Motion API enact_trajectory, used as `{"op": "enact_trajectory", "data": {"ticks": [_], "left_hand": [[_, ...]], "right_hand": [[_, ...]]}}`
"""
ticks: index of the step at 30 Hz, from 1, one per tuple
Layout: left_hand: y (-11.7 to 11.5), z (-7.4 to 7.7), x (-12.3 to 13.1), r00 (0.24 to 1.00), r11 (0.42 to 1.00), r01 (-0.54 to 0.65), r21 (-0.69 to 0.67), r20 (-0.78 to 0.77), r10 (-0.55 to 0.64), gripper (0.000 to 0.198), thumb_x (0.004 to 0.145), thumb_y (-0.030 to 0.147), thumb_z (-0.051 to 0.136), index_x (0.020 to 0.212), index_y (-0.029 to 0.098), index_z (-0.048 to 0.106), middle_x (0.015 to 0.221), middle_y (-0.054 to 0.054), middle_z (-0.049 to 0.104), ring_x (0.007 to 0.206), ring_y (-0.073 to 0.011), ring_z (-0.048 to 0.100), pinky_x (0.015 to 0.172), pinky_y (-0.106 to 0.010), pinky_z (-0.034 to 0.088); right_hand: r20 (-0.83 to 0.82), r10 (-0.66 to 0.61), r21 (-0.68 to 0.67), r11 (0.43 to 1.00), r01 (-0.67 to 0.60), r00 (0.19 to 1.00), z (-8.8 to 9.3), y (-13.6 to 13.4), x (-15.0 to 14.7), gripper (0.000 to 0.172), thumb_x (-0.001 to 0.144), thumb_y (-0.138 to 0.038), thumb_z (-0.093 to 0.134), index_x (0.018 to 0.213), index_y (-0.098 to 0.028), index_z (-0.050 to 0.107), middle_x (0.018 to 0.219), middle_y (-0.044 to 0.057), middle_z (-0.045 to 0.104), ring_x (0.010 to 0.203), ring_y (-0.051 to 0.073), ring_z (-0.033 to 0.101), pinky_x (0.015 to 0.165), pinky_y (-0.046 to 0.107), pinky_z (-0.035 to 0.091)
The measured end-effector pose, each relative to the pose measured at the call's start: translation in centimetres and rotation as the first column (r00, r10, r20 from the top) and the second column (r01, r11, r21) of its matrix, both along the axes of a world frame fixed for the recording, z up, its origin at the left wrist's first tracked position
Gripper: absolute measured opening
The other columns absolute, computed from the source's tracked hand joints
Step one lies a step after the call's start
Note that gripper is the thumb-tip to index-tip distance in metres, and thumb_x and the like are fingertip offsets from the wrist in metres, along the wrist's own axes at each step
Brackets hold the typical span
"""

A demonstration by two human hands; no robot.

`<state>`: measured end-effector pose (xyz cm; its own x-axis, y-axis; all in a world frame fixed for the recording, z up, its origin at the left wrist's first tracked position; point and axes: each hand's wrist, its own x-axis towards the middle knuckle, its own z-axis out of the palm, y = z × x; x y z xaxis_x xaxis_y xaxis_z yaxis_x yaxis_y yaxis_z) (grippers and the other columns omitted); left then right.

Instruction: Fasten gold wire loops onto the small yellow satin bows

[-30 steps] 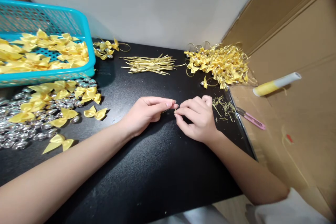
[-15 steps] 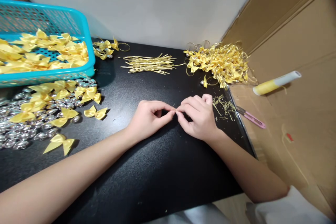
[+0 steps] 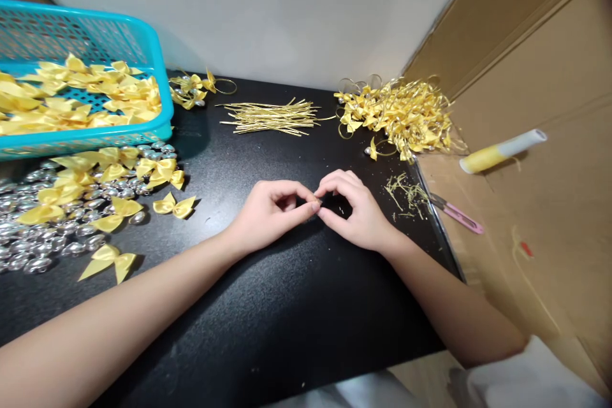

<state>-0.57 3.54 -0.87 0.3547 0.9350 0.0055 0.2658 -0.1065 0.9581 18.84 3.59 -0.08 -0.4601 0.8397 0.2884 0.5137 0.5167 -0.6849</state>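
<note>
Taking the meeting hands as the centre of the dial, the left hand (image 3: 268, 217) comes in from 9 o'clock and the right hand (image 3: 356, 213) from 3, over the black counter (image 3: 306, 306). On each, thumb and forefinger curve into a pinch, and the two sets of fingertips come together at one spot. What lies between them, if anything (it is too small to make out), I cannot tell, nor whether either hand is clamped on it.

The gold strands (image 3: 272, 117) lie in a loose, roughly parallel bundle at 11 o'clock, near the back of the counter and apart from both hands. Between 1 and 2 is a heap of ringed bows (image 3: 401, 116), yellow with gold loops and silver beads, with one piece at its near side. A smaller ringed cluster (image 3: 191, 90) sits at 10, beside the turquoise basket (image 3: 166, 92), which holds plain yellow bows.

At 9 o'clock silver beads (image 3: 74, 247) spread over the counter, several bows lying on them; the loose bow (image 3: 165, 204) on that side is the one nearest the left hand. Toward 3, beyond the right hand, are gold clippings (image 3: 405, 194), then a pink-handled cutter (image 3: 461, 217) at the counter's edge. Farther out, before 3, a yellow-and-white tube (image 3: 502, 153) lies on cardboard (image 3: 540, 223).
</note>
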Motion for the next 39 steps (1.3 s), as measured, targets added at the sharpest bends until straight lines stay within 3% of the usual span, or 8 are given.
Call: {"op": "enact_trajectory", "data": {"ticks": [5, 13, 16, 19, 24, 29, 35, 39], "left_hand": [[0.2, 0.1, -0.1, 0.999, 0.996, 0.047, -0.075, 0.017, -0.046, 0.025, 0.078, 0.037, 0.068, 0.076, 0.013, 0.072, 0.056, 0.0, 0.057, 0.049, -0.0081, 0.04, 0.048, -0.022, 0.03], [0.9, 0.6, -0.6, 0.981, 0.97, 0.192, -0.149, 0.071, -0.183, 0.021, 0.081, 0.032, 0.064, 0.072, 0.013, 0.065, 0.074, -0.005, 0.068, 0.062, -0.0119, 0.055, 0.06, -0.024, 0.043], [1.3, 0.7, -0.7, 0.96, 0.958, 0.267, -0.102, 0.112, -0.255, 0.018, 0.081, 0.028, 0.064, 0.071, 0.014, 0.065, 0.082, -0.005, 0.068, 0.074, -0.0144, 0.061, 0.07, -0.026, 0.047], [1.7, 0.8, -0.8, 0.952, 0.954, 0.298, -0.037, 0.09, -0.294, 0.017, 0.081, 0.026, 0.065, 0.068, 0.014, 0.067, 0.091, -0.005, 0.066, 0.078, -0.0138, 0.06, 0.074, -0.026, 0.047], [2.0, 0.9, -0.9, 0.956, 0.958, 0.284, -0.042, 0.095, -0.279, 0.015, 0.08, 0.026, 0.067, 0.069, 0.015, 0.07, 0.093, -0.004, 0.062, 0.079, -0.0129, 0.058, 0.074, -0.026, 0.045], [1.9, 1.0, -0.9, 0.963, 0.97, 0.231, -0.08, 0.159, -0.216, 0.015, 0.078, 0.025, 0.067, 0.067, 0.015, 0.069, 0.089, -0.003, 0.06, 0.077, -0.012, 0.058, 0.074, -0.026, 0.046], [1.8, 1.0, -0.7, 0.975, 0.984, 0.15, -0.093, 0.178, -0.132, 0.017, 0.077, 0.026, 0.067, 0.064, 0.016, 0.067, 0.086, -0.001, 0.059, 0.076, -0.0122, 0.056, 0.074, -0.027, 0.045], [1.7, 0.9, -0.6, 0.976, 0.986, 0.146, -0.079, 0.173, -0.13, 0.016, 0.078, 0.026, 0.067, 0.065, 0.016, 0.068, 0.084, -0.001, 0.058, 0.075, -0.0119, 0.055, 0.072, -0.027, 0.044]], "right_hand": [[-0.014, 0.034, -0.016, 0.999, -0.035, 0.999, -0.3, 0.2, 0.1, 0.009, 0.087, -0.024, 0.065, 0.082, -0.021, 0.057, 0.092, 0.001, 0.065, 0.089, 0.017, 0.057, 0.087, 0.037, 0.037], [0.018, 0.109, -0.005, 0.994, -0.109, 0.994, 0.0, 0.6, 0.7, 0.012, 0.088, -0.024, 0.067, 0.079, -0.02, 0.06, 0.09, 0.0, 0.065, 0.089, 0.016, 0.057, 0.084, 0.034, 0.035], [0.043, 0.083, 0.071, 0.994, -0.086, 0.996, 0.1, 0.5, 0.7, 0.014, 0.089, -0.025, 0.064, 0.078, -0.02, 0.06, 0.088, 0.0, 0.066, 0.086, 0.015, 0.058, 0.083, 0.033, 0.035], [0.049, 0.015, 0.247, 0.969, -0.026, 0.999, -0.3, 0.3, 0.5, 0.014, 0.089, -0.024, 0.064, 0.076, -0.02, 0.059, 0.082, 0.0, 0.068, 0.08, 0.015, 0.059, 0.079, 0.033, 0.036], [-0.036, -0.074, 0.525, 0.847, 0.082, 0.997, -1.1, -0.3, -0.3, 0.014, 0.085, -0.016, 0.065, 0.073, -0.021, 0.059, 0.071, -0.004, 0.072, 0.067, 0.012, 0.063, 0.074, 0.034, 0.036], [-0.029, -0.162, 0.546, 0.824, 0.152, 0.986, -1.1, -0.6, -0.7, 0.015, 0.083, -0.013, 0.065, 0.071, -0.022, 0.06, 0.069, -0.006, 0.072, 0.063, 0.011, 0.061, 0.074, 0.035, 0.034], [0.005, -0.212, 0.611, 0.774, 0.165, 0.977, -1.0, -0.7, -0.5, 0.015, 0.081, -0.016, 0.068, 0.075, -0.029, 0.072, 0.08, -0.005, 0.074, 0.076, 0.016, 0.058, 0.076, 0.038, 0.032], [0.004, -0.27, 0.578, 0.786, 0.218, 0.963, -1.3, -0.8, -0.8, 0.016, 0.081, -0.016, 0.068, 0.077, -0.03, 0.075, 0.083, -0.003, 0.073, 0.08, 0.017, 0.057, 0.079, 0.039, 0.033]]}}
